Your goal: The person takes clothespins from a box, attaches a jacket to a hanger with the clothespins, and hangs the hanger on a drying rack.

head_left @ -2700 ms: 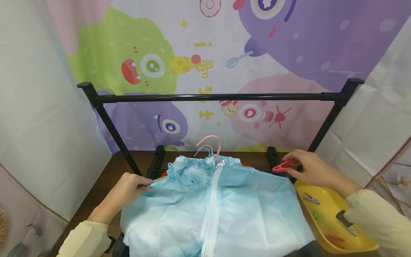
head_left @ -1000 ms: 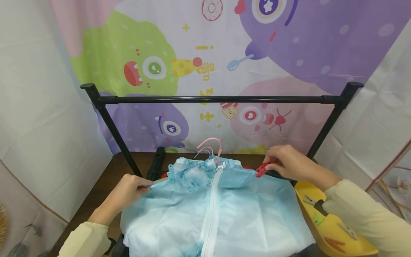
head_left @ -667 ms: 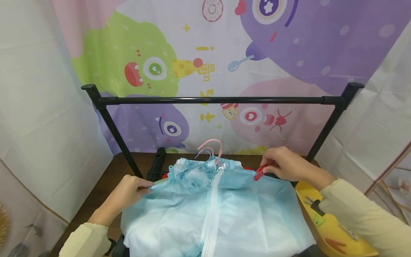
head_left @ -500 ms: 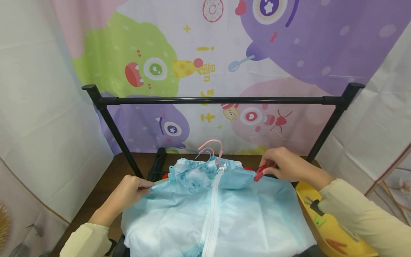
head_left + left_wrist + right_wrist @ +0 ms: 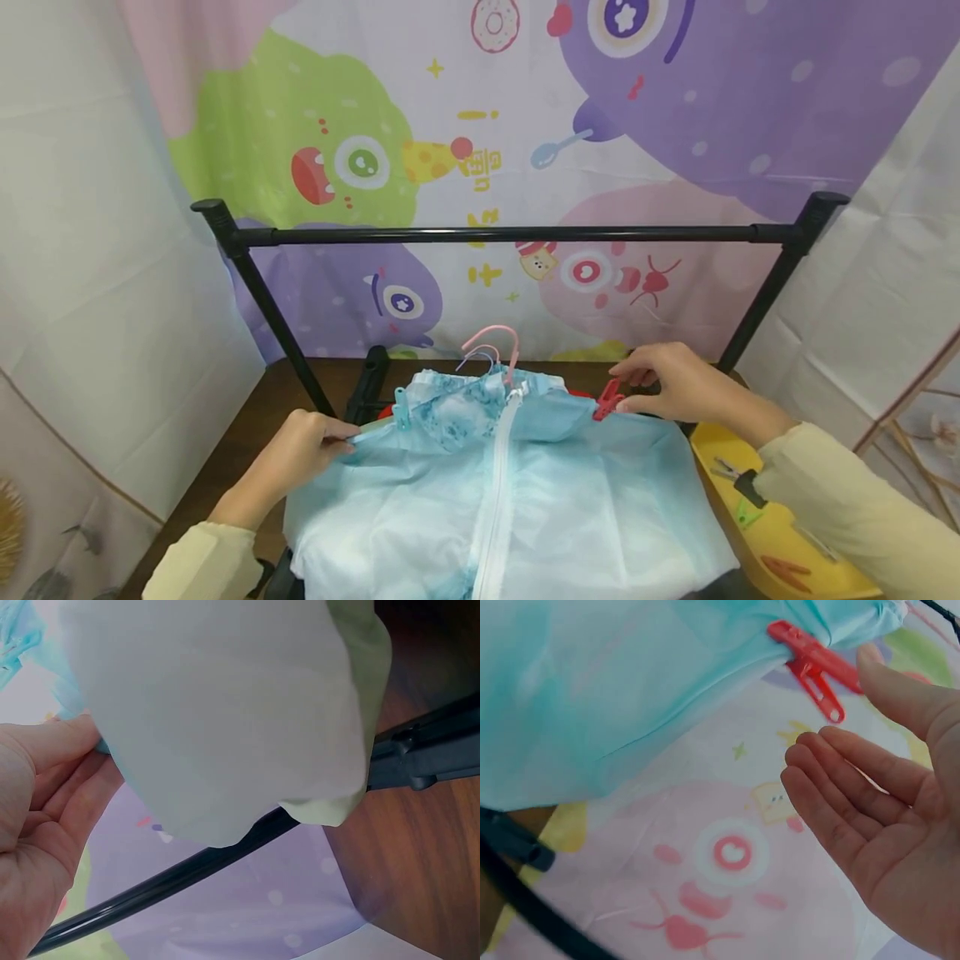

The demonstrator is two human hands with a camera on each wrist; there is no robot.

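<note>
A pale blue zip-front jacket [image 5: 585, 492] lies over the rack's lower part, with a pink hanger hook [image 5: 491, 332] at its collar. My left hand [image 5: 303, 442] pinches the jacket's shoulder edge between thumb and fingers; the left wrist view shows this pinch beside the hanging fabric [image 5: 225, 712]. On the opposite shoulder a red clothespin [image 5: 814, 664] bites the cloth. My right hand [image 5: 877, 795] is spread around its handles, fingers apart, thumb right at one handle. A light blue clothespin [image 5: 401, 408] sits on the jacket near the collar's left side.
A black rack's top bar [image 5: 495, 235] crosses behind the jacket. At the right, a yellow tray [image 5: 727, 517] holds several clothespins, partly under my right sleeve. A printed curtain [image 5: 337, 108] hangs behind, and brown wood tabletop [image 5: 232, 450] shows at left.
My right hand moved left from above the tray with the red clothespin, set it on the jacket's shoulder, and has now spread its fingers off it. The left hand kept its place.
</note>
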